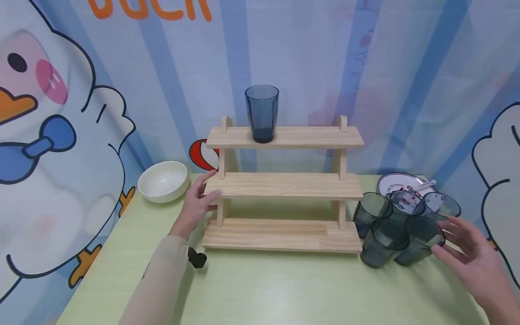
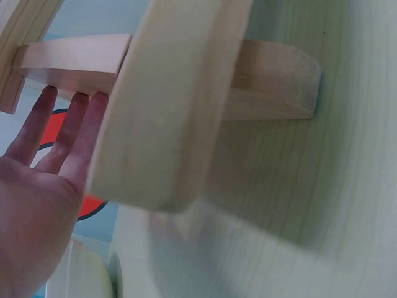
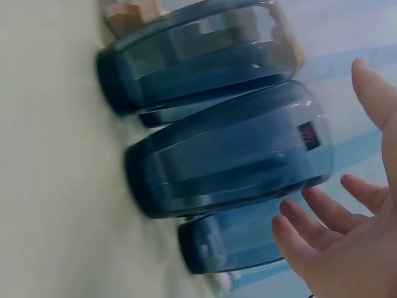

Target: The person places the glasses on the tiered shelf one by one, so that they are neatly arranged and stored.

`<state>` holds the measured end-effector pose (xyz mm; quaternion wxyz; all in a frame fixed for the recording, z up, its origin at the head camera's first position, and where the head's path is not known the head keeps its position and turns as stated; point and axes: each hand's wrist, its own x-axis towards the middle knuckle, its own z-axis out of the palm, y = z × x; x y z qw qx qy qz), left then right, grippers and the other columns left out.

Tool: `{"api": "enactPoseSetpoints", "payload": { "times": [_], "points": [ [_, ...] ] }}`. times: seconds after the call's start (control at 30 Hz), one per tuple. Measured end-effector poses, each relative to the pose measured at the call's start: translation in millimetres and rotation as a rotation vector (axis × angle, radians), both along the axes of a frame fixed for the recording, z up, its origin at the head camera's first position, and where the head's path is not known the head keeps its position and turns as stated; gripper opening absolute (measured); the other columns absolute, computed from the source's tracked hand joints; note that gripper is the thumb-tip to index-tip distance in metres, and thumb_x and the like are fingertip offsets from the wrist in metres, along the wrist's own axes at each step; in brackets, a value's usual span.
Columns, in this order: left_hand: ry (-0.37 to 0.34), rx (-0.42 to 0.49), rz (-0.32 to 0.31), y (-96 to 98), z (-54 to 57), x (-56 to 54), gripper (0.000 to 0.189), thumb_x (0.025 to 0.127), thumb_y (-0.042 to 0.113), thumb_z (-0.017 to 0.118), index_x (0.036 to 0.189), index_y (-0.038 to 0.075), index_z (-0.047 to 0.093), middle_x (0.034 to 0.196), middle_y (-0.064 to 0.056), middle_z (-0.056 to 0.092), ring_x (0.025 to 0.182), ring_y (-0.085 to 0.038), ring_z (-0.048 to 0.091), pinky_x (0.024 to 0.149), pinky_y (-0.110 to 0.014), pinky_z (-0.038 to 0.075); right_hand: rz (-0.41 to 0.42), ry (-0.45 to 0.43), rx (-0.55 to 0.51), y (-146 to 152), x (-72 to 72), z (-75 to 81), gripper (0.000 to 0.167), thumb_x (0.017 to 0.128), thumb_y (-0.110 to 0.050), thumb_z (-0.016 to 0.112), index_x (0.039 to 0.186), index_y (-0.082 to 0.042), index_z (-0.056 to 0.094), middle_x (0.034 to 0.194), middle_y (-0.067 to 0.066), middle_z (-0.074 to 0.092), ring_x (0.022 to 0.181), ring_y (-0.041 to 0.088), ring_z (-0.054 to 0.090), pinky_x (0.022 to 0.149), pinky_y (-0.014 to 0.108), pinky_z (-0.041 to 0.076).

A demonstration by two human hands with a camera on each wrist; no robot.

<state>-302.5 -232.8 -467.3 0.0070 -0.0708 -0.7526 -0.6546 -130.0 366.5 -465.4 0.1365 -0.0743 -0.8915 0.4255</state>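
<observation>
A three-tier wooden display rack [image 1: 284, 185] stands on the table. My left hand [image 1: 196, 203] holds its left end, thumb and index finger at the end of the middle shelf; other fingers [image 2: 71, 133] reach behind a plank to an upright in the left wrist view. One blue-grey drinking glass [image 1: 262, 115] is upright on the top shelf. Several similar glasses stand grouped right of the rack. My right hand [image 1: 471, 257] is beside the front right glass [image 1: 420, 239], thumb and fingers spread near its rim. In the right wrist view, a glass with a small dark label [image 3: 229, 155] is nearest the palm.
A white bowl [image 1: 163, 181] sits on the table left of the rack. Behind the grouped glasses lies a patterned plate [image 1: 392, 180] with a white spoon [image 1: 425, 185] on it. A cartoon duck curtain [image 1: 292, 58] hangs behind the pale green table [image 1: 284, 289].
</observation>
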Motion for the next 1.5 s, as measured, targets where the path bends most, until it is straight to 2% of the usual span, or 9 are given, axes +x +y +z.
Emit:
{"api": "enactPoseSetpoints", "payload": {
  "times": [0.13,0.23,0.33,0.47,0.6,0.77,1.03,1.37,1.5],
  "points": [
    [0.001,0.002,-0.001,-0.8,0.5,1.5,0.065,0.103,0.019,0.069,0.161,0.031,0.043,0.156,-0.017,0.048,0.126,-0.042,0.059,0.093,-0.059,0.059,0.000,-0.086,-0.057,-2.2,-1.5,-7.2,0.089,0.101,-0.029,0.073,0.170,-0.024,0.016,0.168,0.029,0.026,0.153,0.036,0.034,0.086,0.000,0.045],
    [-0.002,0.004,0.000,-1.5,0.7,1.2,0.064,0.103,0.019,0.069,0.160,0.033,0.043,0.155,-0.016,0.049,0.126,-0.042,0.059,0.093,-0.059,0.059,-0.002,-0.119,-0.040,-4.1,-4.9,-11.1,0.093,0.097,-0.033,0.078,0.169,-0.018,0.020,0.163,0.029,0.033,0.146,0.042,0.039,0.085,0.002,0.047],
    [0.002,0.003,-0.001,-1.6,0.1,0.2,0.064,0.103,0.018,0.069,0.160,0.032,0.043,0.155,-0.017,0.049,0.126,-0.042,0.059,0.092,-0.059,0.059,0.005,-0.120,-0.002,-4.7,-7.3,-15.9,0.094,0.093,-0.035,0.082,0.167,-0.013,0.027,0.152,0.028,0.044,0.130,0.020,0.052,0.082,0.004,0.049],
    [0.009,-0.001,-0.011,-1.4,-1.0,-0.5,0.064,0.104,0.018,0.068,0.162,0.028,0.041,0.156,-0.017,0.048,0.128,-0.044,0.058,0.093,-0.061,0.058,0.025,-0.098,-0.001,-3.7,-9.0,-22.5,0.093,0.090,-0.033,0.086,0.163,-0.011,0.032,0.143,0.022,0.050,0.107,-0.010,0.046,0.078,0.004,0.048],
    [0.006,-0.002,-0.013,-1.5,-1.9,-1.0,0.064,0.104,0.018,0.067,0.162,0.028,0.041,0.158,-0.016,0.047,0.129,-0.044,0.057,0.094,-0.061,0.058,0.079,-0.061,-0.026,-3.1,-11.8,-25.8,0.089,0.089,-0.024,0.087,0.159,-0.008,0.034,0.139,0.021,0.049,0.102,-0.018,0.044,0.078,0.002,0.047],
    [0.004,-0.004,-0.009,-1.2,-1.3,-0.4,0.065,0.104,0.019,0.068,0.162,0.029,0.042,0.158,-0.016,0.047,0.129,-0.044,0.057,0.093,-0.060,0.059,0.109,-0.042,-0.043,-6.2,-16.0,-26.8,0.092,0.089,-0.020,0.087,0.159,-0.002,0.031,0.145,0.029,0.044,0.101,-0.019,0.043,0.079,0.001,0.047],
    [-0.004,-0.007,-0.001,-0.8,-0.4,-0.5,0.064,0.103,0.022,0.069,0.160,0.034,0.043,0.157,-0.015,0.048,0.129,-0.042,0.058,0.092,-0.057,0.060,0.094,-0.037,-0.048,-10.2,-19.2,-31.9,0.091,0.088,-0.021,0.088,0.157,-0.001,0.032,0.143,0.028,0.045,0.101,-0.016,0.043,0.078,0.002,0.046],
    [-0.004,0.002,-0.004,-0.7,0.7,-0.5,0.065,0.103,0.020,0.070,0.161,0.030,0.043,0.156,-0.016,0.049,0.128,-0.043,0.058,0.091,-0.056,0.060,0.066,-0.040,-0.105,-11.2,-19.7,-33.7,0.085,0.090,-0.020,0.086,0.159,-0.016,0.036,0.138,0.015,0.048,0.102,-0.014,0.047,0.079,0.004,0.049],
    [-0.004,0.004,-0.007,-0.7,-0.4,-0.5,0.065,0.103,0.019,0.069,0.161,0.029,0.042,0.156,-0.016,0.048,0.129,-0.044,0.058,0.092,-0.058,0.060,0.047,-0.060,-0.131,-11.0,-18.3,-33.8,0.086,0.090,-0.021,0.086,0.159,-0.016,0.036,0.138,0.013,0.049,0.102,-0.014,0.047,0.079,0.004,0.049]
  ]
}}
